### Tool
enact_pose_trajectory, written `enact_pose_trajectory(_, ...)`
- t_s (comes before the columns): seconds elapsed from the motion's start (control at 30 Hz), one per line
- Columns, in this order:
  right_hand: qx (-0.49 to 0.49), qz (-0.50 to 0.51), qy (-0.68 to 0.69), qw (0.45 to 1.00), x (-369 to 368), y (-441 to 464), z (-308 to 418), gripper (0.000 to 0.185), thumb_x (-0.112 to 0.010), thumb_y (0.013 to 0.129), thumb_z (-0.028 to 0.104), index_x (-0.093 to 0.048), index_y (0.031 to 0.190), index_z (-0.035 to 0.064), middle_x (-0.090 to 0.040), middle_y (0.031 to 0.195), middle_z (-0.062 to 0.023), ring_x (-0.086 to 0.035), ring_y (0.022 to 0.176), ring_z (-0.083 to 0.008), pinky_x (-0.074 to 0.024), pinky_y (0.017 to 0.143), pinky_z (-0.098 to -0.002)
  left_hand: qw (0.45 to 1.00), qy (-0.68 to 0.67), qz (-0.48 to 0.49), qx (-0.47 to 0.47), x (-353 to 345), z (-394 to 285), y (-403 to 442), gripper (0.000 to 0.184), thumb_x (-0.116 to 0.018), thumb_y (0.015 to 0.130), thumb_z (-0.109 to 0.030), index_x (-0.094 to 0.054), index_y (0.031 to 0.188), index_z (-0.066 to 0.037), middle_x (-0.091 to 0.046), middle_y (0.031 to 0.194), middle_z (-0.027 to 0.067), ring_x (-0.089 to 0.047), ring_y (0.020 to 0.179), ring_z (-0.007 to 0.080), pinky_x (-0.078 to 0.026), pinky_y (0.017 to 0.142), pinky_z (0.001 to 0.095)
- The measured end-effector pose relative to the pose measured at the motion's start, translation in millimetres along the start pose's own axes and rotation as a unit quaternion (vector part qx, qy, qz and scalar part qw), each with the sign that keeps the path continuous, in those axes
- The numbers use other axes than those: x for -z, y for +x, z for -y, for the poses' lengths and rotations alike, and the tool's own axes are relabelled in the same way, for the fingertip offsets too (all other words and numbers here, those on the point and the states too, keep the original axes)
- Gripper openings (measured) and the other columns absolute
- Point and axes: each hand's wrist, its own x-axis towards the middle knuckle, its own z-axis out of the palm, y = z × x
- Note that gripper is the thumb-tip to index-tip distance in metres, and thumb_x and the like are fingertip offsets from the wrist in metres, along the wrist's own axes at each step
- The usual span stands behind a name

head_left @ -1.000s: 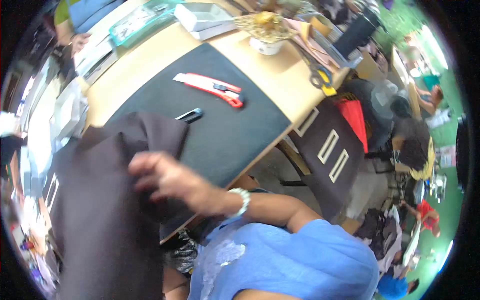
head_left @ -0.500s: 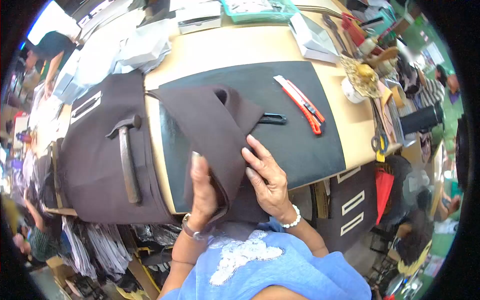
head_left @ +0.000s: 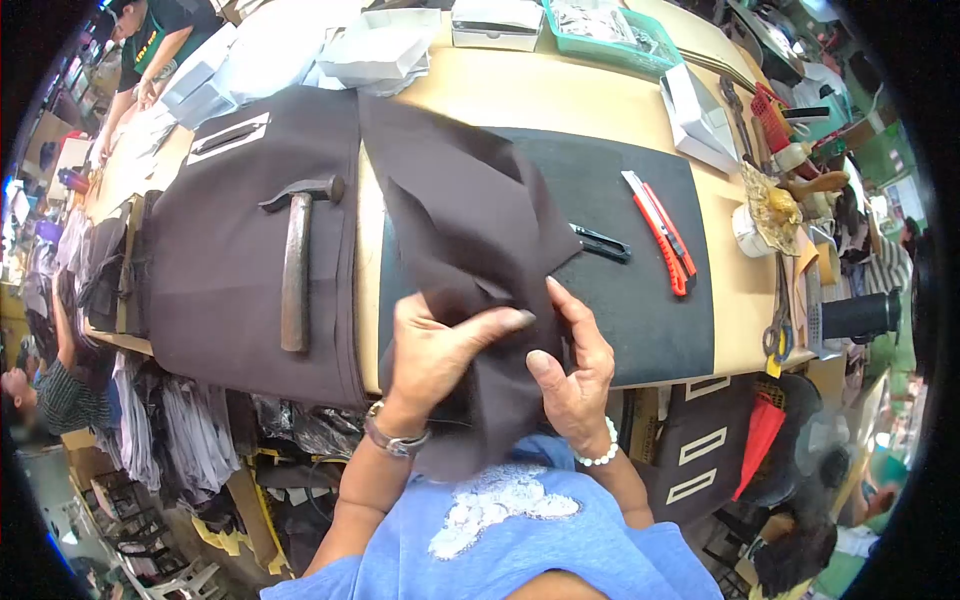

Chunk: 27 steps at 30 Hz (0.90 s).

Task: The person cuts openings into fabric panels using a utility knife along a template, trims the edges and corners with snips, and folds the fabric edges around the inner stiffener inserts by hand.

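A dark brown sheet of fabric is bunched and folded in front of me, its lower end hanging over the table edge against my blue top. My left hand grips it, thumb across the front and fingers hidden in the folds. On the other side, my right hand pinches the fabric's right edge, thumb in front. Beneath lies a black cutting mat. A black-handled tool pokes out from under the fabric, and a red utility knife rests farther right on the mat.
At left, a hammer lies on stacked brown fabric pieces. White boxes and a teal basket line the back. A white cup and scissors sit at right. Another person works at far left.
My view has shifted, so the table things sit farther right. The fabric has been gathered and bunched between my hands, and my left thumb now lies across it instead of pointing up.
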Motion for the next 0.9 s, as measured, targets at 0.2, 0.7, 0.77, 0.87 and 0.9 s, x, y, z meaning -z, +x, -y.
enact_pose_trajectory(0.2, -0.214, 0.082, 0.276, 0.933, -17, 1, 2, 0.029, -0.057, 0.091, 0.018, -0.057, 0.109, -0.0042, -0.062, 0.094, -0.0049, -0.055, 0.088, -0.0086, -0.0448, 0.079, -0.0234, 0.977, 0.203, 0.025, -0.056, 23, -6, -8, 0.021, -0.076, 0.072, -0.004, -0.064, 0.088, 0.003, -0.066, 0.082, 0.0063, -0.06, 0.069, 0.0097, -0.049, 0.061, 0.0233)
enact_pose_trajectory(0.7, -0.259, 0.39, 0.34, 0.816, -140, -5, 2, 0.042, -0.04, 0.099, 0.033, -0.058, 0.108, -0.0031, -0.06, 0.091, -0.0016, -0.052, 0.082, -0.0086, -0.0431, 0.077, -0.0257, 0.583, 0.503, -0.566, -0.294, 194, -35, -129, 0.027, -0.051, 0.092, -0.015, -0.052, 0.112, 0.005, -0.057, 0.107, 0.0178, -0.057, 0.093, 0.0234, -0.045, 0.084, 0.034)
enact_pose_trajectory(0.77, -0.172, 0.411, 0.186, 0.876, -129, -3, 9, 0.039, -0.044, 0.097, 0.03, -0.056, 0.113, -0.0036, -0.062, 0.098, -0.0097, -0.056, 0.088, -0.0154, -0.0447, 0.08, -0.0289, 0.58, 0.445, -0.592, -0.34, 198, -60, -138, 0.027, -0.051, 0.092, -0.015, -0.053, 0.111, 0.004, -0.058, 0.106, 0.0172, -0.057, 0.093, 0.023, -0.045, 0.085, 0.0338)
enact_pose_trajectory(0.87, 0.051, 0.255, 0.01, 0.965, -108, -4, 7, 0.042, -0.06, 0.086, 0.019, -0.051, 0.121, -0.003, -0.057, 0.116, -0.0234, -0.055, 0.11, -0.0338, -0.0434, 0.094, -0.0376, 0.575, 0.408, -0.584, -0.402, 200, -93, -138, 0.027, -0.051, 0.092, -0.016, -0.055, 0.111, 0.004, -0.059, 0.106, 0.0163, -0.058, 0.094, 0.0225, -0.045, 0.086, 0.0335)
enact_pose_trajectory(0.9, 0.117, 0.211, -0.068, 0.968, -94, 6, 4, 0.043, -0.063, 0.083, 0.02, -0.053, 0.119, -0.0022, -0.056, 0.117, -0.0229, -0.055, 0.109, -0.0353, -0.0429, 0.095, -0.0396, 0.573, 0.407, -0.574, -0.421, 201, -103, -135, 0.027, -0.051, 0.092, -0.016, -0.055, 0.111, 0.003, -0.059, 0.106, 0.016, -0.058, 0.094, 0.0224, -0.045, 0.086, 0.0334)
